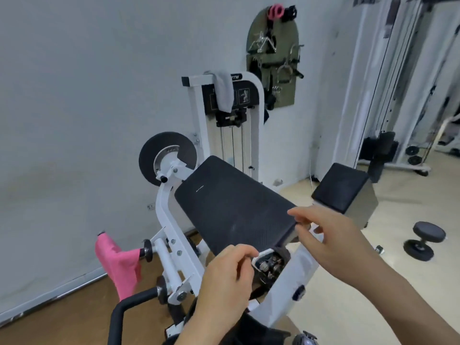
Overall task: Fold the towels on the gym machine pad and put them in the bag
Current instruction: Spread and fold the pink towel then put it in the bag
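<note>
The black gym machine pad [231, 205] tilts in front of me with nothing lying on it. A grey towel [224, 89] hangs over the top of the white weight stack frame behind it. A pink towel [117, 262] drapes over a handle at the lower left. My left hand [226, 275] hovers at the pad's near edge with loosely curled fingers and holds nothing. My right hand [331, 232] is at the pad's right corner, fingers relaxed and empty. A dark bag [251, 329], partly hidden by my arms, sits at the bottom.
A second black pad [341, 188] stands to the right. A dumbbell [423, 240] lies on the floor at right. A cable machine [388, 95] fills the far right. A green board with hanging attachments [272, 58] is on the wall. A black curved handle [129, 310] is at the lower left.
</note>
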The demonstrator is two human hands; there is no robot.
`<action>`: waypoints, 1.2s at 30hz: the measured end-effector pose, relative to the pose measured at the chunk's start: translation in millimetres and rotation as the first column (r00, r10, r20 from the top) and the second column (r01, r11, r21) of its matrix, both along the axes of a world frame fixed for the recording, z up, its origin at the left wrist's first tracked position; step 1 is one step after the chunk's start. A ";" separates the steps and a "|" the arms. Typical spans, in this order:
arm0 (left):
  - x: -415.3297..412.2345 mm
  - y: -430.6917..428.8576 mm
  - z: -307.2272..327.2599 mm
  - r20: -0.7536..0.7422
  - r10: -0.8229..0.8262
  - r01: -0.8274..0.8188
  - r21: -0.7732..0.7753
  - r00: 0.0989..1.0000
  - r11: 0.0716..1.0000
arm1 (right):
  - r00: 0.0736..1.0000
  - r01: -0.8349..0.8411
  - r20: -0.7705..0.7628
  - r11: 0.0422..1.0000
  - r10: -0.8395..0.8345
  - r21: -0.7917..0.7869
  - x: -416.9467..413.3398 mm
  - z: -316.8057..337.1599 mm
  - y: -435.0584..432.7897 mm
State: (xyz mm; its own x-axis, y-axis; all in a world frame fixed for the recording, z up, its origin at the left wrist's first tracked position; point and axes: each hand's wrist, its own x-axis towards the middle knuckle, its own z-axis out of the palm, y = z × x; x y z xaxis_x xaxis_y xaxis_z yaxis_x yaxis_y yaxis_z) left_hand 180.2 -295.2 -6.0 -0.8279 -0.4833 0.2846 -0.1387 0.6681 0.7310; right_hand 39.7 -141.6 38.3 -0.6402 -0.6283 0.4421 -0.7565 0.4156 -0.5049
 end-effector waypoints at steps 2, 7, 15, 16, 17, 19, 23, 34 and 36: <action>-24.2 11.8 20.3 -0.048 -0.021 0.018 -0.064 0.999 0.998 | 0.999 0.001 -0.053 0.999 -0.004 -0.050 -23.1 13.0 16.3; -114.1 54.0 76.5 -0.151 -0.020 0.000 -0.132 0.988 0.991 | 0.996 -0.042 -0.089 0.971 0.021 -0.235 -104.0 46.0 60.0; -292.3 159.3 130.9 -0.276 0.027 -0.015 0.046 0.961 0.999 | 0.435 0.124 0.668 0.694 0.604 -0.709 -255.1 67.4 123.6; -310.1 171.9 130.6 -0.273 0.041 -0.024 0.068 0.961 0.997 | 0.383 0.158 0.694 0.697 0.609 -0.699 -275.2 64.6 129.6; -326.9 184.1 128.2 -0.270 0.054 -0.037 0.067 0.961 0.997 | 0.351 0.177 0.713 0.705 0.607 -0.687 -294.0 61.6 134.4; -362.0 207.8 116.6 -0.252 0.060 -0.058 0.014 0.966 0.998 | 0.315 0.177 0.736 0.724 0.600 -0.666 -330.5 51.7 142.2; -435.5 248.0 80.1 -0.233 0.101 -0.115 -0.050 0.967 0.992 | 0.303 0.211 0.802 0.784 0.515 -0.584 -399.4 27.1 151.4; -685.5 183.6 -184.1 0.274 0.301 -0.405 0.701 0.913 0.588 | 0.494 0.070 0.862 0.983 0.112 -0.168 -586.8 -102.6 99.9; -703.9 174.8 -212.3 0.369 0.279 -0.459 0.622 0.886 0.634 | 0.467 -0.011 0.881 0.997 0.073 -0.077 -613.6 -128.5 80.4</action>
